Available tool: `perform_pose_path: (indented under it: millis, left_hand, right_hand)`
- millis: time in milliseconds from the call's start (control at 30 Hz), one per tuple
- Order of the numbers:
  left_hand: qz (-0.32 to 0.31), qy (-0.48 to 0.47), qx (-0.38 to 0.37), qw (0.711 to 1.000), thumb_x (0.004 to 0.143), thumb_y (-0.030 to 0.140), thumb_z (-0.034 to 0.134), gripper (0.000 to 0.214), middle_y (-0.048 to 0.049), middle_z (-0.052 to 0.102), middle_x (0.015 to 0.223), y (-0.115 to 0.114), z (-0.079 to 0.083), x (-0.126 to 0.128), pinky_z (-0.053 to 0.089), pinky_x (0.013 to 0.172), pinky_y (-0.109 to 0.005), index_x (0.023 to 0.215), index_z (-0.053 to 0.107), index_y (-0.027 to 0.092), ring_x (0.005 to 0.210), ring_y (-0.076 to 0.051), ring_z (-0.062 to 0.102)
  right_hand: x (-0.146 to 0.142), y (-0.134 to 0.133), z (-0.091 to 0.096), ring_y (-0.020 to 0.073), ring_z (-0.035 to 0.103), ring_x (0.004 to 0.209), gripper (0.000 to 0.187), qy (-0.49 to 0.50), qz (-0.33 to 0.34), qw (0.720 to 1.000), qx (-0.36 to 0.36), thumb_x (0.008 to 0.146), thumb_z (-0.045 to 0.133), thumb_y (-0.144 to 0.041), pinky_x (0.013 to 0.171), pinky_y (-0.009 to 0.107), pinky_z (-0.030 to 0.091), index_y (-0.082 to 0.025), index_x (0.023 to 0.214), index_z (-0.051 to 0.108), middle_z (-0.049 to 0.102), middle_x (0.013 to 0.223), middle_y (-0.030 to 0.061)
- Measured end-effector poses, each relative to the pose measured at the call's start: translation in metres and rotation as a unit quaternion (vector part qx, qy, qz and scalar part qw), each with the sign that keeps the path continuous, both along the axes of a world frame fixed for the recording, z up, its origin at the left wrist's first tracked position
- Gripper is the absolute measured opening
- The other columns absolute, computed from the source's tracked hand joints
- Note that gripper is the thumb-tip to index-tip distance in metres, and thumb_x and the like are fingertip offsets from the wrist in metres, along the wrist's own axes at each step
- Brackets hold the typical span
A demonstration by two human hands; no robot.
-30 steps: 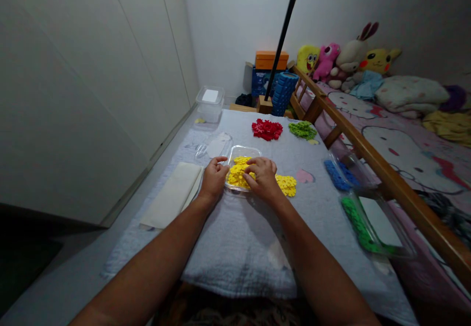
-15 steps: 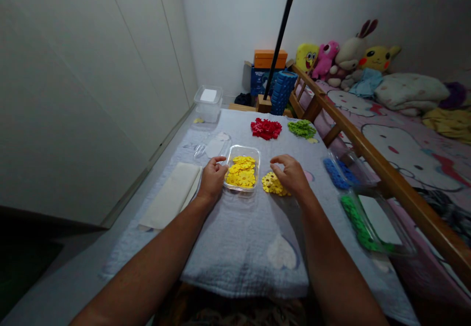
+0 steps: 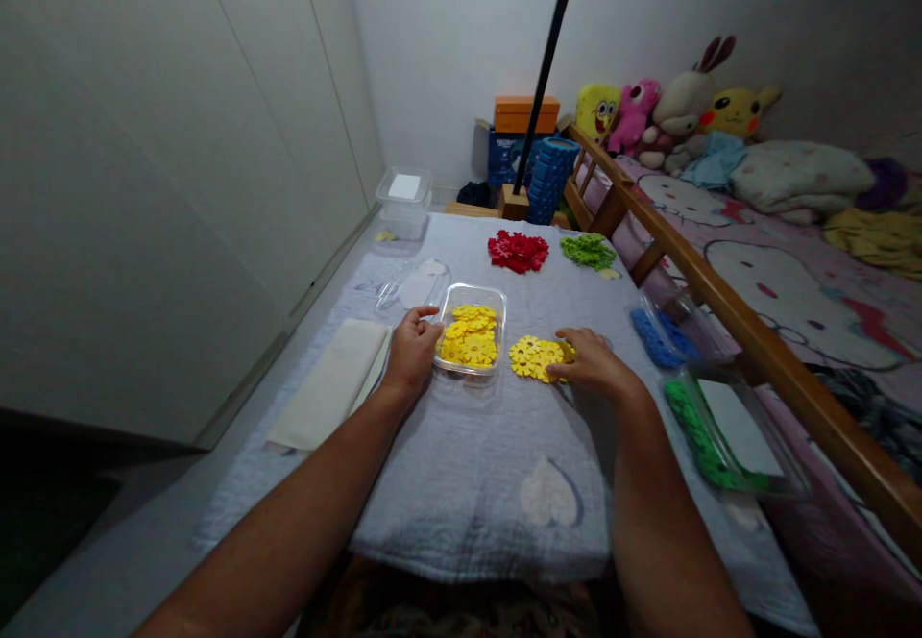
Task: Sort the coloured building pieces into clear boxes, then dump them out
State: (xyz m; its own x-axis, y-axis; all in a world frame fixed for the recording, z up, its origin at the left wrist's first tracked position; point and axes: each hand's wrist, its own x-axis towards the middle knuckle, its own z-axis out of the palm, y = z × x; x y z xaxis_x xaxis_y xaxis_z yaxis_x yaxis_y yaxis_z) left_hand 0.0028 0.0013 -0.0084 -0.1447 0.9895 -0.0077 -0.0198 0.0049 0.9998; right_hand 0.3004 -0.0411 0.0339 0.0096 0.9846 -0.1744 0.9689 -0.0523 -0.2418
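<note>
A clear plastic tray (image 3: 497, 306) on the grey quilt (image 3: 468, 465) holds several yellow flower-shaped pieces (image 3: 470, 333). My left hand (image 3: 412, 352) grips the tray's left edge, fingers curled on its rim. A loose pile of yellow pieces (image 3: 533, 357) lies on the quilt just right of the tray. My right hand (image 3: 592, 365) rests at the right side of that pile, fingers bent and touching the pieces; whether they hold any I cannot make out.
Red pieces (image 3: 517, 250) and light green pieces (image 3: 588, 251) lie further back. Trays of blue pieces (image 3: 657, 335) and green pieces (image 3: 702, 441) sit at the right by the wooden bed rail (image 3: 727, 306). A clear lid (image 3: 414, 284), folded white cloth (image 3: 327, 388), lidded box (image 3: 403, 198) and black pole (image 3: 544, 71).
My right hand left the tray, moved right to the loose yellow pile, then settled lower at the pile's right side. My left hand stayed on the tray's edge.
</note>
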Motion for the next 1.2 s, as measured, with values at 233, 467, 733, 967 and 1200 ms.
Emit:
perform_pose_path:
  millis: [233, 467, 733, 967, 1200]
  left_hand:
    - [-0.002, -0.009, -0.003, 1.000, 0.072, 0.035, 0.069, 0.042, 0.0112, 0.037, 0.056, -0.001, 0.002, 0.000, 0.027, 0.052, -0.022, 0.109, 0.064, 0.016, 0.050, -0.009, 0.033]
    - [0.002, -0.018, -0.012, 1.000, 0.070, 0.036, 0.070, 0.043, 0.0116, 0.036, 0.056, -0.004, 0.006, 0.002, 0.027, 0.052, -0.022, 0.108, 0.064, 0.017, 0.050, -0.009, 0.033]
    - [0.000, -0.017, -0.007, 1.000, 0.069, 0.035, 0.070, 0.042, 0.0116, 0.036, 0.056, -0.001, 0.002, 0.001, 0.027, 0.052, -0.022, 0.107, 0.064, 0.017, 0.050, -0.009, 0.033]
    - [0.002, -0.017, -0.007, 1.000, 0.070, 0.036, 0.070, 0.043, 0.0119, 0.036, 0.055, -0.001, 0.001, 0.001, 0.028, 0.051, -0.022, 0.108, 0.064, 0.017, 0.049, -0.009, 0.033]
    - [0.004, -0.019, -0.010, 1.000, 0.069, 0.037, 0.070, 0.043, 0.0116, 0.038, 0.056, -0.002, 0.005, 0.002, 0.029, 0.053, -0.022, 0.106, 0.064, 0.017, 0.050, -0.009, 0.034]
  right_hand:
    - [-0.005, 0.003, -0.008, 0.0254, 0.064, 0.115, 0.047, 0.049, -0.002, 0.997, 0.060, 0.082, 0.074, -0.027, 0.101, 0.034, 0.044, -0.016, 0.127, 0.071, 0.070, 0.122, 0.0122]
    - [0.000, 0.009, -0.021, 0.0225, 0.065, 0.101, 0.024, 0.106, -0.019, 0.986, 0.124, 0.081, 0.067, -0.022, 0.095, 0.034, 0.047, -0.022, 0.103, 0.075, 0.071, 0.107, 0.0065]
    - [-0.003, 0.012, -0.014, 0.0214, 0.061, 0.085, 0.007, 0.209, -0.069, 0.960, 0.173, 0.076, 0.064, -0.028, 0.080, 0.035, 0.049, -0.022, 0.078, 0.068, 0.064, 0.092, 0.0046]
    - [-0.036, 0.007, -0.004, 0.0174, 0.054, 0.067, 0.020, 0.399, -0.094, 0.880, 0.240, 0.078, 0.065, -0.042, 0.065, 0.030, 0.044, -0.022, 0.079, 0.065, 0.057, 0.070, -0.0011]
    - [-0.088, 0.000, -0.007, 0.0217, 0.063, 0.090, 0.012, 0.395, 0.044, 0.880, 0.262, 0.085, 0.064, -0.033, 0.090, 0.037, 0.050, -0.024, 0.078, 0.067, 0.067, 0.088, 0.0037]
